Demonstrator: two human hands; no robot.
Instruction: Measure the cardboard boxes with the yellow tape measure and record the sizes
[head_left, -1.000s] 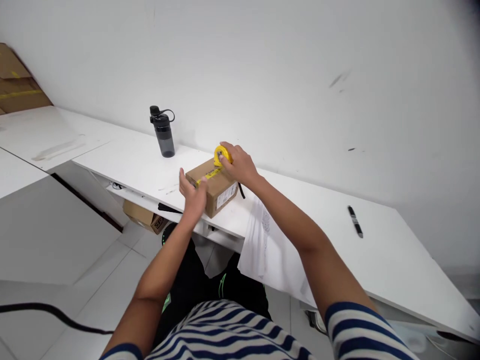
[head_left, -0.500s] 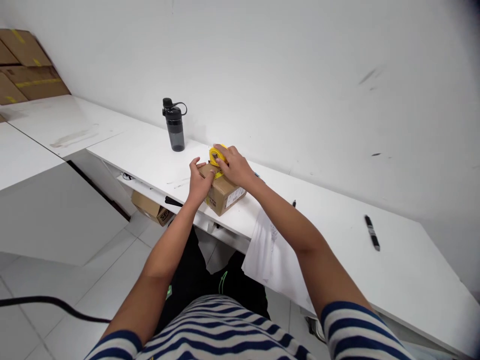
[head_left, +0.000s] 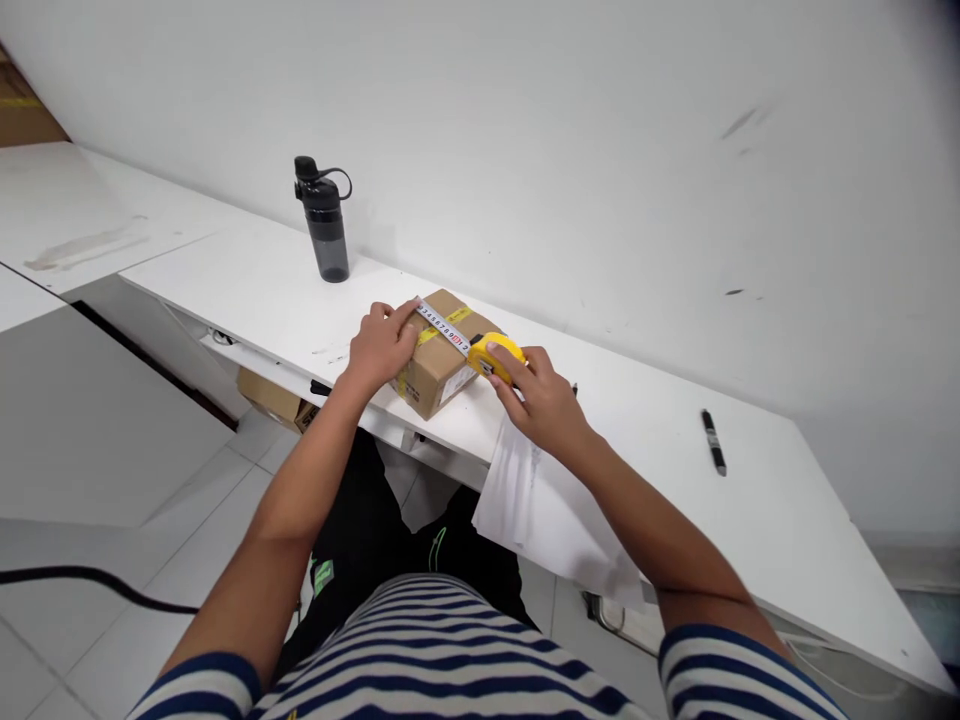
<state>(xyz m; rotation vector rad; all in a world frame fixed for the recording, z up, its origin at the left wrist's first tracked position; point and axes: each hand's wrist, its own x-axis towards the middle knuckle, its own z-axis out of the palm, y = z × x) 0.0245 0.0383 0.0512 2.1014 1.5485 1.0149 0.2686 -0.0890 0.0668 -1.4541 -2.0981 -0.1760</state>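
A small brown cardboard box (head_left: 431,372) with yellow tape and a white label lies on the white table. Across its top stretches the metal blade (head_left: 442,326) of a yellow tape measure (head_left: 495,358), numbers facing up. My left hand (head_left: 382,348) is closed at the box's left edge, its fingertips holding the blade's end there. Off the box's right side, my right hand (head_left: 546,398) grips the tape measure's case between thumb and fingers.
A dark water bottle (head_left: 325,225) stands by the wall, left of the box. White papers (head_left: 525,500) hang over the table's front edge. A black pen (head_left: 713,442) lies to the right. Below the table is another cardboard box (head_left: 270,398).
My right hand has moved right and toward me with the tape measure, and the blade is now drawn out over the box. My left hand has shifted slightly left. The view has tilted.
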